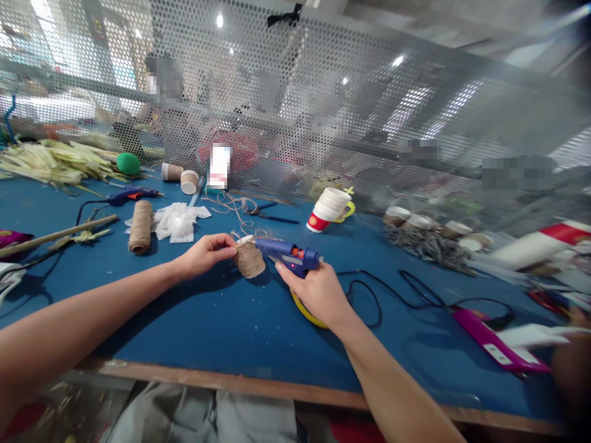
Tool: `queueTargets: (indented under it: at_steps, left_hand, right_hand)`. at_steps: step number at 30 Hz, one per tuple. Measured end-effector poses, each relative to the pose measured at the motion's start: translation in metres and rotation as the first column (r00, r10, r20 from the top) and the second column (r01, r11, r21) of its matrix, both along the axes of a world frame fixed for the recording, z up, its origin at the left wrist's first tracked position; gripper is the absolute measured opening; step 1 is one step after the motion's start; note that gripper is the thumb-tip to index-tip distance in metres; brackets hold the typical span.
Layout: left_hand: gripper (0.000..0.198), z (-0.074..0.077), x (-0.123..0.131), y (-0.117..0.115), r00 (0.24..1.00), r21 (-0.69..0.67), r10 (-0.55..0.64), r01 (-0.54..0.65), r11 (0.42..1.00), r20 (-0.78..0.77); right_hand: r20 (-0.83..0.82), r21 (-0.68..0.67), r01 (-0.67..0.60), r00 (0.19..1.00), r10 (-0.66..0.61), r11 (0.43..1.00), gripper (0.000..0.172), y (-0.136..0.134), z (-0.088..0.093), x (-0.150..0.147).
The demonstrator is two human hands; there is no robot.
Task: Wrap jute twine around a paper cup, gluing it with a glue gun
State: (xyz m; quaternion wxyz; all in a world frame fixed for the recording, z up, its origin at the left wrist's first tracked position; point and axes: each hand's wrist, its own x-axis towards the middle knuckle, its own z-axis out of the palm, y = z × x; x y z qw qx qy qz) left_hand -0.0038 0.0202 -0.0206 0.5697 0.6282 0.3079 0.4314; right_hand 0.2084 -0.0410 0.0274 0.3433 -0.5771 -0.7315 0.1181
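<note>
My left hand (205,253) pinches the rim of a paper cup wrapped in brown twine (249,259), holding it tipped on its side just above the blue table (221,326). My right hand (316,292) grips a blue hot glue gun (289,253), its nozzle pointing left and touching the top of the cup. The gun's black cord (392,292) trails off to the right. Loose twine (231,206) runs back from the cup across the table.
A twine spool (140,226) and white mesh (178,221) lie to the left, with a second glue gun (129,195), a stick (55,235) and dried leaves (55,163). Stacked paper cups (329,209), scissors (270,212) and several cups stand behind. A perforated metal screen (323,111) backs the table.
</note>
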Motion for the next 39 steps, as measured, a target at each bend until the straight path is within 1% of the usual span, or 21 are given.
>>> queueTargets:
  at_steps: [4,9,16,18,23,29,39]
  left_hand:
    - [0.010,0.0002,0.0002,0.0002,1.000,-0.022,-0.004,0.004,1.000,0.018]
    - [0.009,-0.0012,0.0003,0.0007,1.000,-0.025,0.003,-0.002,1.000,0.027]
    - [0.009,-0.0020,-0.0009,0.0010,0.999,-0.034,0.003,-0.002,0.999,0.035]
    - [0.009,-0.0018,-0.0011,0.0008,0.999,-0.033,-0.007,0.008,0.999,0.037]
    - [0.010,-0.0016,-0.0011,0.0006,0.999,-0.020,-0.021,0.022,1.000,0.044]
    - [0.010,-0.0020,-0.0013,0.0010,0.999,-0.032,-0.009,0.011,0.999,0.047]
    - [0.010,0.0010,-0.0010,-0.0008,0.999,-0.036,-0.001,0.003,0.999,0.037]
  right_hand:
    - [0.027,0.004,0.027,0.999,-0.027,1.000,0.025,0.0035,-0.0028,0.0050]
    - [0.014,-0.044,0.064,0.998,-0.064,0.997,0.025,0.0051,-0.0019,0.0049]
    - [0.014,0.001,0.053,0.998,-0.053,0.999,0.022,0.0045,-0.0033,0.0046]
    - [0.005,-0.020,0.052,0.999,-0.052,0.998,0.023,0.0035,-0.0025,0.0047]
    - [-0.054,-0.144,0.071,0.995,-0.080,0.987,0.027,0.0016,0.0020,0.0038]
    - [-0.104,-0.157,0.051,0.992,-0.068,0.986,0.029,-0.0009,0.0027,0.0019]
    - [-0.094,-0.166,0.053,0.993,-0.069,0.985,0.028,-0.0012,0.0052,0.0015]
